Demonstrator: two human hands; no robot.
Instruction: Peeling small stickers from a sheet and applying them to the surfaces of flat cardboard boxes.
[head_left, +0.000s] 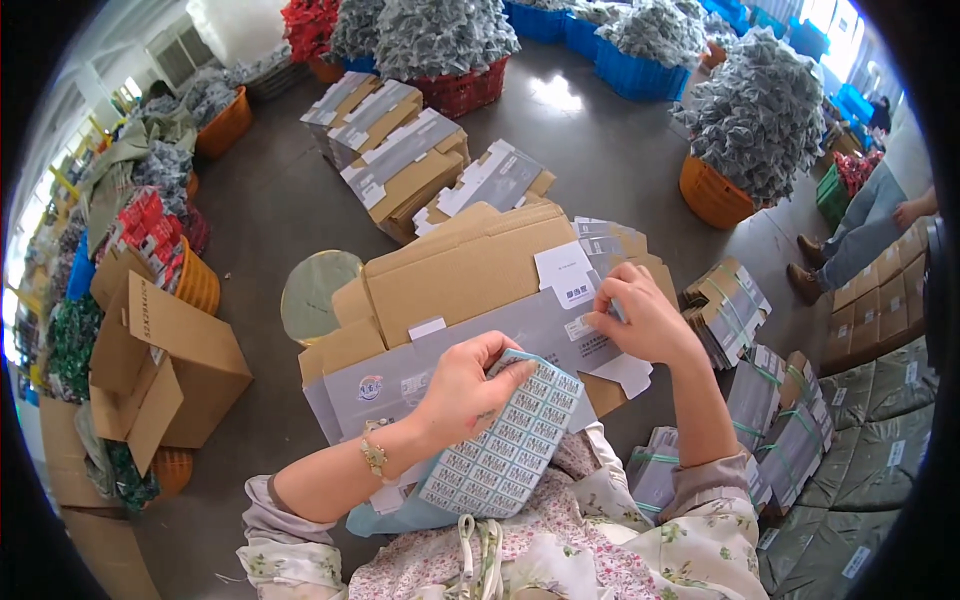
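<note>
Head view. The left hand (462, 392) is closed around the upper edge of a sheet of small stickers (505, 440), thumb on top and fingers curled over its far corner; the sheet slopes down from the hand toward the person's lap and hides part of the floral sleeve beneath it. A beaded bracelet (375, 455) sits on the left wrist, just behind the hand.

The right hand (640, 318) lies ahead and to the right of the left one, fingertips pinched on a small white label (580, 327) that rests against the grey face of a flattened cardboard box (470, 285). Whether the label is already stuck down cannot be told. The box lies directly beyond both hands, tilted toward the person, its brown flaps opening away from them.

Beyond the box, farther from the hands, stands a stack of similar flat boxes (400, 155). To the left of the left hand lies a round, pale green lid (315, 292), and farther left an open brown carton (165, 360). To the right of the right hand are strapped bundles of flat boxes (730, 310). Baskets heaped with grey packets (755, 120) ring the floor at the far side. At the far right edge, another person's legs and shoes (845, 245) are visible.
</note>
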